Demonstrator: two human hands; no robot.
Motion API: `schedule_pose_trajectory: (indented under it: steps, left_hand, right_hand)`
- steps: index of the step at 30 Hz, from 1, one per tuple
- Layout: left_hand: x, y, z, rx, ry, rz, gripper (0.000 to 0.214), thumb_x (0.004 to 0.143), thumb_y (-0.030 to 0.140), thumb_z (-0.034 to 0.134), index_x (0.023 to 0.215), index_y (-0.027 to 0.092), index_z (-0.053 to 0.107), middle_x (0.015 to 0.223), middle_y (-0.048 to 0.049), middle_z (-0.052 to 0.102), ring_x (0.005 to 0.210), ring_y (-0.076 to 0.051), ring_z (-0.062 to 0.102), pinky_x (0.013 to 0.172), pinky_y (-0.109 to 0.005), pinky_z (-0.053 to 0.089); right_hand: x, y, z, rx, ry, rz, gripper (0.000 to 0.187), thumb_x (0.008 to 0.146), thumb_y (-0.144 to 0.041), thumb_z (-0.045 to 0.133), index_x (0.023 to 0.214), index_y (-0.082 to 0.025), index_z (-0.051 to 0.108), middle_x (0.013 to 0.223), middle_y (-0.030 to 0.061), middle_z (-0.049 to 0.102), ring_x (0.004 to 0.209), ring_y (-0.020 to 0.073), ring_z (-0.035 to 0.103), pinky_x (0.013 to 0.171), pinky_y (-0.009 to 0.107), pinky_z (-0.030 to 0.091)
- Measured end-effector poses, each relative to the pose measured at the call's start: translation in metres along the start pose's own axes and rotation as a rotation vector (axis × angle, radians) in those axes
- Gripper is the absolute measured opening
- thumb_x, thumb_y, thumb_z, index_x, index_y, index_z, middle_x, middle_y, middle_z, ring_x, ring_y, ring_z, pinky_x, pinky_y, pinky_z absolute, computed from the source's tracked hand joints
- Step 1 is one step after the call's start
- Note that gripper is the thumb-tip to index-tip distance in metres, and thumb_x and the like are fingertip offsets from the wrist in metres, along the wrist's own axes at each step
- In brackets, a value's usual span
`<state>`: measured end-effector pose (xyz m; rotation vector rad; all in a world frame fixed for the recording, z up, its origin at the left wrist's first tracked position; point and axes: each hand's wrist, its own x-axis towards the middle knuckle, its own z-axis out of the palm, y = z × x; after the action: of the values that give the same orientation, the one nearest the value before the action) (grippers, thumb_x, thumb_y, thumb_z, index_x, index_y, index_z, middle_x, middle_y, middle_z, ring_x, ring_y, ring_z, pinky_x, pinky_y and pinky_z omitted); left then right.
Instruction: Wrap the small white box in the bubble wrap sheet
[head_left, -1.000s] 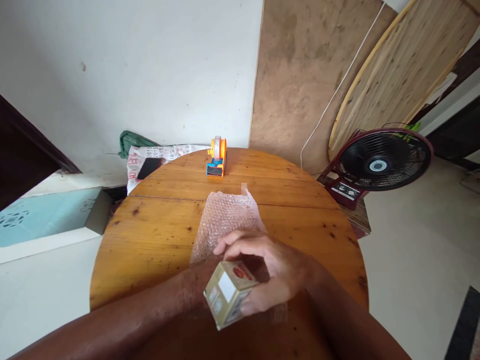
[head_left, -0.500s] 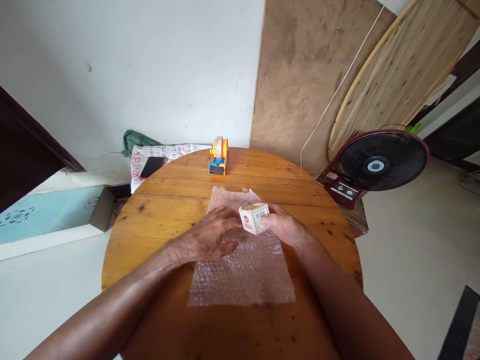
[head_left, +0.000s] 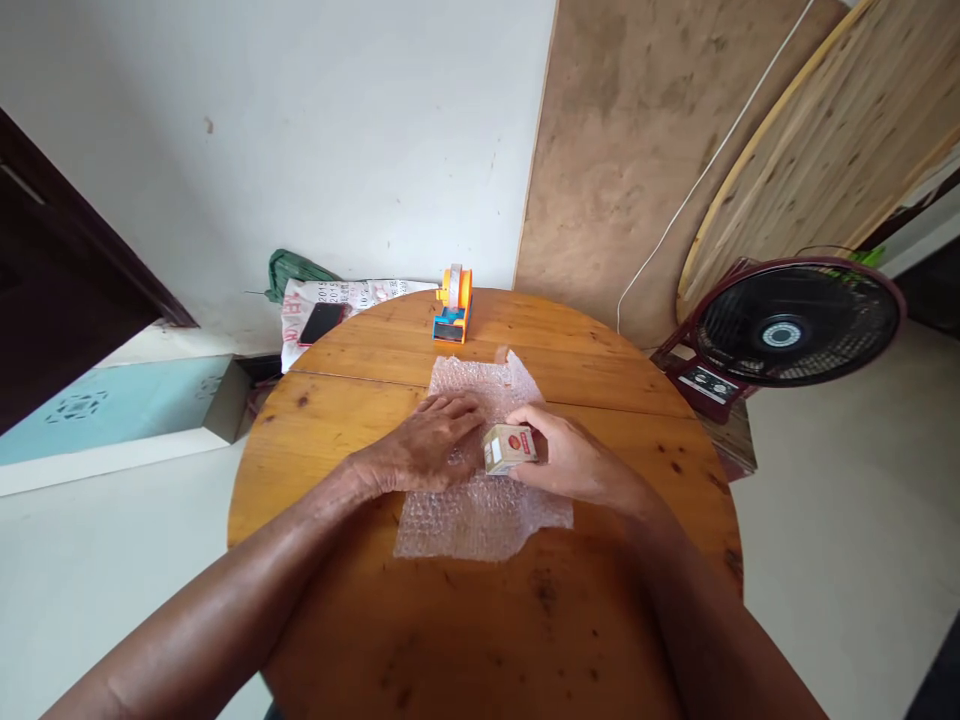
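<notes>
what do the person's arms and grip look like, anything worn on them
The left forearm and right forearm are bare, with no sleeve in view and no watch or band seen at either wrist. The left grip and right grip are plain, ungloved human hands. No ring shows, though some fingers are partly hidden.

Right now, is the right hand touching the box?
Touching. The head view shows the right hand gripping the box by its right end.
</notes>
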<state>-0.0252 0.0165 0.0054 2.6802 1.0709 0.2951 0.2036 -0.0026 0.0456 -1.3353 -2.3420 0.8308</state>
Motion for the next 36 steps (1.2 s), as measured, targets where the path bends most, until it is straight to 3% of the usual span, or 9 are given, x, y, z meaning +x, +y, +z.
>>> schedule_pose_trajectory:
  steps: [2,8,13,20,26,30,33,36]
  left_hand:
    - [0.000,0.001,-0.002,-0.004,-0.011,-0.012,0.061,0.080,0.034,0.058,0.137,0.018,0.044,0.142,-0.0114,0.043,0.135,-0.029,0.033,0.113,-0.044,0.024]
    - [0.000,0.003,-0.010,-0.025,-0.080,-0.041,0.066,0.081,0.036,0.057,0.142,0.021,0.037,0.147,-0.0110,0.039,0.138,-0.029,0.029,0.115,-0.048,0.020]
    - [-0.001,0.004,-0.010,-0.028,-0.077,-0.043,0.066,0.081,0.034,0.056,0.142,0.020,0.037,0.147,-0.0115,0.039,0.138,-0.030,0.029,0.115,-0.048,0.020]
    - [-0.001,-0.002,-0.002,-0.029,-0.020,-0.004,0.064,0.081,0.036,0.057,0.140,0.018,0.041,0.145,-0.0125,0.041,0.137,-0.030,0.031,0.114,-0.049,0.022]
    - [0.000,-0.004,0.004,-0.047,-0.007,0.008,0.069,0.074,0.028,0.061,0.139,0.018,0.041,0.147,-0.0125,0.040,0.139,-0.031,0.029,0.116,-0.049,0.019]
    - [0.001,-0.006,0.005,-0.071,0.002,0.006,0.074,0.071,0.027,0.062,0.141,0.020,0.037,0.148,-0.0103,0.040,0.140,-0.030,0.028,0.117,-0.049,0.016]
    - [0.000,-0.006,0.003,-0.095,-0.006,-0.007,0.080,0.070,0.025,0.062,0.144,0.019,0.033,0.149,-0.0108,0.038,0.141,-0.030,0.025,0.117,-0.050,0.014]
    - [-0.001,-0.004,-0.004,-0.144,0.013,0.000,0.075,0.069,0.020,0.061,0.141,0.020,0.039,0.146,-0.0092,0.043,0.140,-0.030,0.029,0.117,-0.049,0.018]
  right_hand:
    - [0.001,0.000,0.003,-0.028,-0.016,-0.015,0.029,0.071,-0.019,0.062,0.099,-0.024,0.057,0.092,-0.0011,0.060,0.078,0.0151,0.054,0.067,0.026,0.038]
    - [-0.002,0.008,0.000,-0.056,-0.091,-0.053,0.060,0.070,-0.016,0.064,0.127,-0.025,0.050,0.120,0.0050,0.058,0.101,0.0208,0.056,0.084,0.031,0.041]
    - [-0.003,0.007,-0.003,-0.075,-0.102,-0.024,0.053,0.071,-0.019,0.065,0.122,-0.024,0.052,0.114,0.0037,0.061,0.095,0.0192,0.057,0.080,0.029,0.041]
    - [-0.001,0.000,-0.003,-0.113,-0.089,0.028,0.032,0.070,-0.016,0.061,0.101,-0.023,0.057,0.091,-0.0010,0.062,0.076,0.0144,0.055,0.065,0.024,0.036]
    - [-0.002,-0.004,-0.002,-0.010,-0.026,0.030,0.030,0.071,-0.018,0.062,0.100,-0.024,0.057,0.090,-0.0020,0.062,0.077,0.0145,0.056,0.066,0.024,0.038]
    - [-0.001,-0.004,0.002,0.039,-0.004,0.016,0.032,0.072,-0.019,0.062,0.104,-0.024,0.057,0.095,-0.0005,0.064,0.084,0.0164,0.058,0.072,0.026,0.042]
    - [0.000,-0.001,0.005,0.033,-0.067,0.006,0.045,0.070,-0.019,0.067,0.114,-0.026,0.058,0.107,0.0023,0.065,0.095,0.0199,0.059,0.079,0.029,0.043]
    - [-0.001,0.002,0.004,0.047,-0.074,0.006,0.057,0.070,-0.020,0.068,0.125,-0.028,0.054,0.120,0.0032,0.062,0.105,0.0218,0.057,0.085,0.032,0.043]
